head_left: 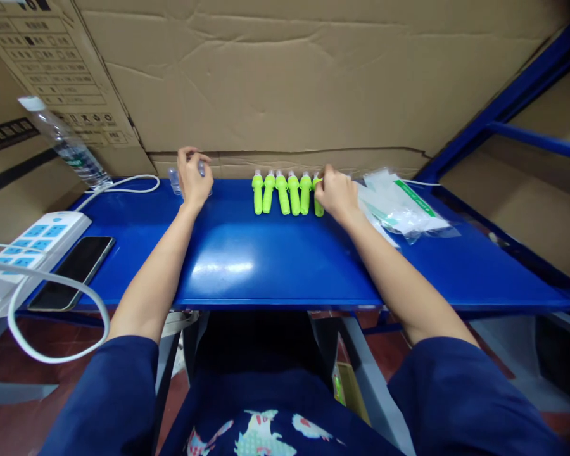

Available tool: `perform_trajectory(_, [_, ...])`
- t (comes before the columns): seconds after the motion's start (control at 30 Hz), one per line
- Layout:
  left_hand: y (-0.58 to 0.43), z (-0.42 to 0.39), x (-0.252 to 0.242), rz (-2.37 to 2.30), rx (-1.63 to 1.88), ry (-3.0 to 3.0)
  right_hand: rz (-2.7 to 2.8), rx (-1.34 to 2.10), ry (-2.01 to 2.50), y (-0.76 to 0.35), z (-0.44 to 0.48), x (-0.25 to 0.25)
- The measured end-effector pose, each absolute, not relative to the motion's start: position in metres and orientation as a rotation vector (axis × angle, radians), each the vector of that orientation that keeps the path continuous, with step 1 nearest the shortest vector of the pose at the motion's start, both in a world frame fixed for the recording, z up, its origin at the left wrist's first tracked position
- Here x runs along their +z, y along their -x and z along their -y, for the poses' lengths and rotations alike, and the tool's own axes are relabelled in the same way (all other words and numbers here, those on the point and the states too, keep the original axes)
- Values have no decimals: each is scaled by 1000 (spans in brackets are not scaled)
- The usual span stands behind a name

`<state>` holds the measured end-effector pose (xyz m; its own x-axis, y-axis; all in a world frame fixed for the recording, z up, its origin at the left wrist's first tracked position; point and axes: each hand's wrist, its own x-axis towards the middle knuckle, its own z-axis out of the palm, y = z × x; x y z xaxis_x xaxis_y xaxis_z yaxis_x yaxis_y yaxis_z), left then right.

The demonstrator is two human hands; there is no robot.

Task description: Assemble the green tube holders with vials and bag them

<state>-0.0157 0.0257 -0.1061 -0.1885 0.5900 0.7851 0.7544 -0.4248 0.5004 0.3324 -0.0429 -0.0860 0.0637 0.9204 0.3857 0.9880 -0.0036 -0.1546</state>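
Several neon yellow-green sticks (284, 195) with clear, pinkish tips stand or lie in a row at the back of the blue table. At the right end of this row, my right hand (336, 191) is closed with its fingertips on the last yellow-green stick (319, 208), hiding most of its upper part. My left hand (194, 178) is at the back left, its fingers curled among small clear plastic pieces (175, 181). One clear piece (202, 168) shows between its thumb and fingers. The exact kind of these pieces is hard to make out.
Clear plastic bags with a green-striped label (415, 197) lie right of my right hand. To the left are a water bottle (73, 149), a white power strip (42, 244), a phone (73, 272) and a looped white cable (105, 316). Cardboard (285, 76) walls the back; a blue frame (494, 120) rises right.
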Motion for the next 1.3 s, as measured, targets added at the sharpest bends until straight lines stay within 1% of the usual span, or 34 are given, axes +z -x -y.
perform_trajectory(0.17, [43,-25,-96,1654,-1726,1746,2042,-288,1815,-293,64,-74])
perform_trajectory(0.33, [59,-25,-103,1768,-1819,1687,2231,-324,1680,-258,64,-72])
perform_trajectory(0.57, [54,-21,-109,1765,-1692,1773,2428,-347,1623,-219,44,-70])
perform_trajectory(0.67, [45,-12,-88,1784,-1671,1827,2464,-312,1506,-192,59,-69])
perform_trajectory(0.73, [37,5,-66,1760,-1652,1926,2590,-229,1373,-172,80,-70])
perform_trajectory(0.8, [33,35,-48,1790,-1613,2020,2742,-193,1222,-158,103,-72])
perform_trajectory(0.87, [34,79,-43,1868,-1477,2136,2807,-198,1075,-154,122,-74])
perform_trajectory(0.93, [44,131,-52,1999,-1315,2128,2806,-203,1025,-162,134,-76])
perform_trajectory(1.07, [79,209,-94,2334,-947,1679,2814,-161,1051,-197,141,-82])
perform_trajectory(1.17, [102,225,-114,2505,-859,1495,2804,-157,1078,-222,143,-89])
perform_trajectory(1.3, [107,217,-118,2589,-830,1414,2772,-218,1094,-242,150,-98])
